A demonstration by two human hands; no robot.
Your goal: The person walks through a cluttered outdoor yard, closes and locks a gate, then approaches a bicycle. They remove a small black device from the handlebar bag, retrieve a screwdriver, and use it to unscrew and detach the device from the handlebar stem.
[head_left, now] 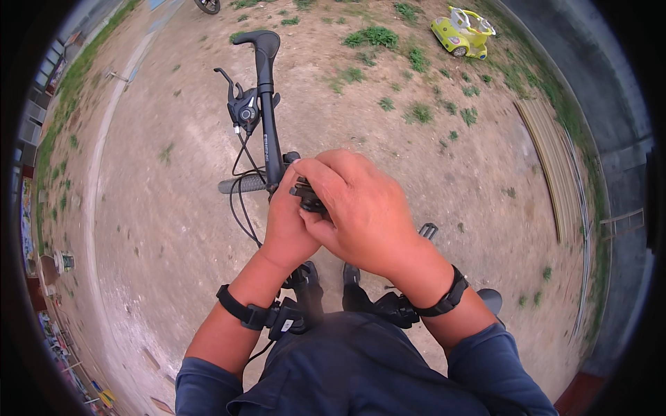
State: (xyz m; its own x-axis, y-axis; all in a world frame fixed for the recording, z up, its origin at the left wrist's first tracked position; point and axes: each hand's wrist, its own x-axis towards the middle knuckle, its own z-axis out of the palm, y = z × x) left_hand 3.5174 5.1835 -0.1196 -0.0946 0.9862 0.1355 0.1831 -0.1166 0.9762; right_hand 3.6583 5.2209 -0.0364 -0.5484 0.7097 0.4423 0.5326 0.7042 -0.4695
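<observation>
Both my hands are together near the middle of the view, closed around a small black part (pixel 309 197) whose shape is mostly hidden. My right hand (pixel 357 211) curls over it from the right, and my left hand (pixel 288 229) lies behind and below it. They are beside a bicycle's black handlebar (pixel 270 152), which runs up to a grip (pixel 267 55). A brake lever with shifter (pixel 246 111) hangs on the bar, with black cables curving down. Part of a tyre (pixel 239 184) shows behind the bar.
A pedal (pixel 428 230) and a dark saddle edge (pixel 490 301) show at the right, near my shoes (pixel 351 276). A yellow toy car (pixel 458 38) stands at the top right. Long planks (pixel 544 166) and pipes lie along the right, before a grey wall (pixel 617 139).
</observation>
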